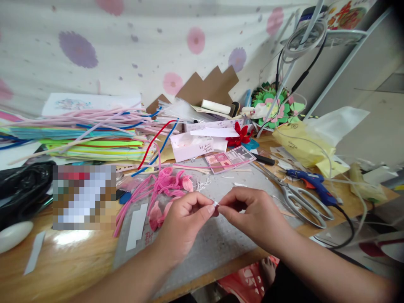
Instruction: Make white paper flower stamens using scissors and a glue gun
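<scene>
Both hands meet over a grey cutting mat [217, 240] at the table's front edge. My left hand [186, 221] and my right hand [249, 212] each pinch one end of a tiny white piece [216, 204] held between their fingertips, a little above the mat. Just left of my left hand lies a bundle of pink pipe cleaners [158, 191] bent into petal loops. What the white piece is made of is too small to tell.
Large scissors [299, 198] and a blue glue gun [312, 183] lie right of my hands. A small bead tray [230, 159] sits behind the mat. Stacks of coloured pipe cleaners [91, 134] fill the back left. A yellow bag [303, 145] is at the right.
</scene>
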### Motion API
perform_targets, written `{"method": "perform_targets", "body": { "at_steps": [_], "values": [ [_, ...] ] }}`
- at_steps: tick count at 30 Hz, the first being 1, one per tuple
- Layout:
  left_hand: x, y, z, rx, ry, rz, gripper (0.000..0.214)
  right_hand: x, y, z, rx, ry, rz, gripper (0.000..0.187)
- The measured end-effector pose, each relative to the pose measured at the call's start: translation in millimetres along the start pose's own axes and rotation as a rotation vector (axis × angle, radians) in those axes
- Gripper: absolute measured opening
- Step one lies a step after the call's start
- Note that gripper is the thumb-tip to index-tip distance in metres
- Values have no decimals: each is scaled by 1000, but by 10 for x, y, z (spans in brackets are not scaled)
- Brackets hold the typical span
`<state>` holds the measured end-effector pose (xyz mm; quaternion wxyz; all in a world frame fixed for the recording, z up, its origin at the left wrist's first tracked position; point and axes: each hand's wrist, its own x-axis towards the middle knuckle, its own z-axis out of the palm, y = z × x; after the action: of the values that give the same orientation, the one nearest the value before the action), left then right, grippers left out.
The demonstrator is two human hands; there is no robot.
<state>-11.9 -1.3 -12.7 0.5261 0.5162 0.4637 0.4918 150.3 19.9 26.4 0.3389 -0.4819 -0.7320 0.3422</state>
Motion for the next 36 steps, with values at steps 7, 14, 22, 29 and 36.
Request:
{"method": "perform_targets", "body": {
  "at_steps": [7,14,22,29,36],
  "values": [
    [1,33,2,-38,-11,3,7,-20,29,-140,30,-76,-121,7],
    [-2,111,24,44,-36,-17,8,7,65,-228,112,-132,-167,9],
    [-20,112,37,265,-39,89,8,-8,16,-162,39,-120,-171,10],
    [-29,167,59,442,-79,178,13,8,16,-148,-6,-164,-119,12],
    [-12,134,49,431,-101,170,12,40,51,-214,114,-319,38,12]
  ]
}}
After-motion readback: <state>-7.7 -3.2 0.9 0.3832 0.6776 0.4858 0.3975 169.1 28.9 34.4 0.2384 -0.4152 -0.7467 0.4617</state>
